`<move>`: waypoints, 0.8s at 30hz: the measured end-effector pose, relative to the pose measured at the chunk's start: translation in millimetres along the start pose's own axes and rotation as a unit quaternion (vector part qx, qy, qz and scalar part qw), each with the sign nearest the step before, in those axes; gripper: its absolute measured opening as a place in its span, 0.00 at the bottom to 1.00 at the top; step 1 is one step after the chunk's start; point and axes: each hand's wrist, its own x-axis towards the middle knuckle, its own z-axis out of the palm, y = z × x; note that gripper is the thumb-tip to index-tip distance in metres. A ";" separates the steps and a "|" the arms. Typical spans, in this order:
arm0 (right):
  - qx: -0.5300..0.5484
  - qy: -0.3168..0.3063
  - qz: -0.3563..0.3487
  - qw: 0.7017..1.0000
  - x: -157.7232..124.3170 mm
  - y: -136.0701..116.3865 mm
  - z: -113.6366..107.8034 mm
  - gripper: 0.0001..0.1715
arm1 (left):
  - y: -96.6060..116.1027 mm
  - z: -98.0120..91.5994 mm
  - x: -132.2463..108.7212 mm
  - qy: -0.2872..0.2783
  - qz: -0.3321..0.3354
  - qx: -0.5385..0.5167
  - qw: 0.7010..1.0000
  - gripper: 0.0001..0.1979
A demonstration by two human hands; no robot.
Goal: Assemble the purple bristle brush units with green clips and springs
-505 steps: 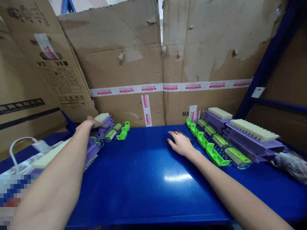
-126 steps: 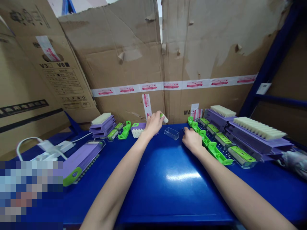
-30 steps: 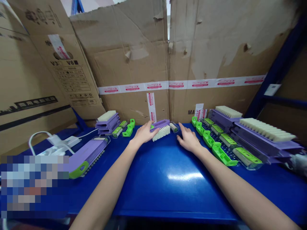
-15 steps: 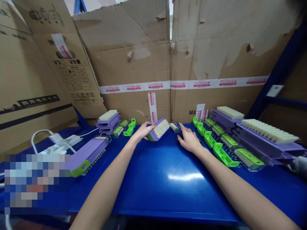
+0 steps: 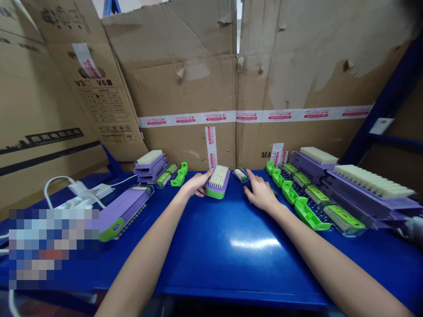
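Note:
My left hand [image 5: 197,182] grips the left side of a purple brush [image 5: 218,178] with cream bristles facing up and a green end toward me. Just right of that brush lies a small clear plastic piece [image 5: 240,175] with a pale and green insert. My right hand [image 5: 261,192] rests on the table, thumb and fingers apart, its index fingertip at the edge of the clear piece; whether they touch I cannot tell. Something dark, mostly hidden, shows beside the right fingers.
Purple parts with bristles [image 5: 373,180] stand at right, beside clear-and-green pieces [image 5: 343,216] and green end parts [image 5: 307,213]. More purple parts [image 5: 150,166] stand back left. A long purple piece [image 5: 124,211] lies near a white power strip [image 5: 84,198]. Cardboard [image 5: 185,88] walls the back.
The brush in my left hand has turned from a tilted position to nearly straight, its green end now facing me. My right hand and the clear piece have stayed about where they were.

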 end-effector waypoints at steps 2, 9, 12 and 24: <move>0.001 -0.001 -0.001 1.000 -0.2 -0.7 -0.7 0.37 | 1.3 1.6 0.1 0.013 0.014 0.014 1.000 0.40; -0.002 -0.005 -0.001 1.000 -0.1 -1.4 -0.7 0.37 | 5.5 10.3 -7.7 0.150 0.078 0.231 0.958 0.48; -0.004 -0.004 -0.001 1.000 -0.2 -1.6 -0.8 0.37 | 8.4 14.2 -15.9 0.155 0.114 0.270 0.944 0.51; 0.013 0.007 -0.013 1.000 -1.2 -1.5 -1.3 0.37 | -0.4 9.2 -13.4 0.088 0.215 0.266 0.936 0.42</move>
